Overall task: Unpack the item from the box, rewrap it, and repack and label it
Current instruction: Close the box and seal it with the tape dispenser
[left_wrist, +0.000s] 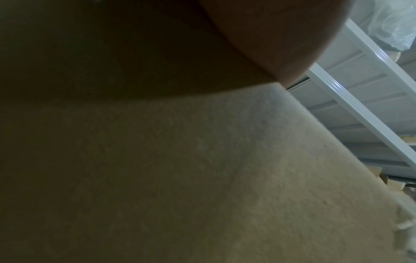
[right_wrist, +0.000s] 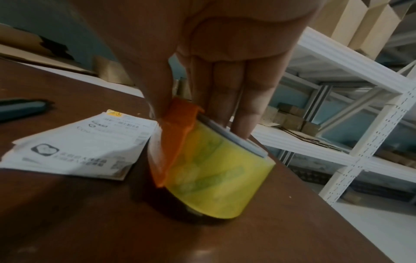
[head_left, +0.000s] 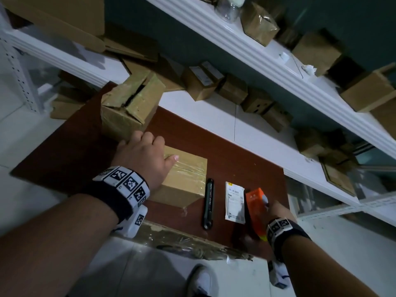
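Well, from the head view the small taped box sits near the front of the brown table, its top seam already glossy with tape. The left hand lies over its far corner, fingers draped and relaxed, probably just steadying it. To its right lie a black pen, a stack of shipping labels and the tape dispenser, lined up within easy reach; a bigger opened carton stands behind.

The left wrist view is nearly all cardboard, with the palm dark above it, so the camera sits tight against the box; the fingers do not show here.

In the right wrist view the right hand grips the dispenser's orange frame between thumb and fingers, the yellowish tape roll resting on the table beside the labels. I would guess labelling comes next.
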Tool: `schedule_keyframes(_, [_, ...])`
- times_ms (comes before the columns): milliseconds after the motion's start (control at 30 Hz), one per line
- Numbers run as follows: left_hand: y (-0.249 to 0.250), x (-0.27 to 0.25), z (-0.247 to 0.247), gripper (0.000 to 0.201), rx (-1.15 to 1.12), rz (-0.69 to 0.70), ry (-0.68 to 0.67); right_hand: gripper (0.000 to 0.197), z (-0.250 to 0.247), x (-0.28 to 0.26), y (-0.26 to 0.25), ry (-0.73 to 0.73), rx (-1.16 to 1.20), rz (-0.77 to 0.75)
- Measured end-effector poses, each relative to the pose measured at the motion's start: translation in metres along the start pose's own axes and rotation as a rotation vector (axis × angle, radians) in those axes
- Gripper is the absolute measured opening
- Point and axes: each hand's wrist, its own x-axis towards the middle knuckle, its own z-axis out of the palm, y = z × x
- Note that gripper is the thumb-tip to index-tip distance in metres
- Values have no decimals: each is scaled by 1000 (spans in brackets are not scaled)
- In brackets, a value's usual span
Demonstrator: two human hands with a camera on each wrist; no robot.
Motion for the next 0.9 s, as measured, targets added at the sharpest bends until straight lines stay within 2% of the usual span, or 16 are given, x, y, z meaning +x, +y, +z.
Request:
schedule_keyframes(100, [0, 1, -2, 51, 7, -2, -29, 55, -8, -11, -11, 94, -100, -11])
schedule_keyframes(167, [0, 1, -3, 52, 8, -6, -43, 50, -17, -16, -29, 152, -54, -94])
schedule_keyframes(200, [1, 1, -4, 52, 10, -5, -46, 47, -22, -20, -41, 137, 61, -159])
schedule_keyframes(267, [1, 2, -4, 52, 7, 2, -55, 43, -25, -28, -67, -12, 496, -247])
schedule_keyframes(333, [1, 1, -4, 52, -8, 11, -62, 48, -23, -46, -93, -218, 919, -209])
schedule_keyframes(367, [0, 1, -3, 52, -15, 16, -58, 59, -19, -51, -106, -279, 1049, -180])
schedule_keyframes(467, [-2, -1, -1, 54, -18, 35, -27, 129, -11, -69, -140, -440, 1218, -85])
schedule_keyframes(500, [-2, -1, -1, 55, -14, 39, -20, 136, -9, -76, -151, -503, 1273, -68])
schedule_keyframes(567, [-2, -1, -1, 54, -6, 46, -17, 120, -5, -88, -164, -491, 1302, -54])
schedule_keyframes(633, [-2, -1, -2, 53, -9, 55, -19, 98, -2, -97, -166, -338, 1196, -86])
schedule_keyframes(667, [-2, -2, -3, 53, -20, 62, -20, 94, 0, -100, -165, -304, 1127, -106])
schedule_keyframes(800, [-3, -1, -2, 51, -98, 62, -53, 71, 6, -105, -162, -284, 869, -247])
schedule_keyframes(900, [-10, 5, 3, 50, -206, 57, -84, 73, 8, -105, -165, -309, 757, -281])
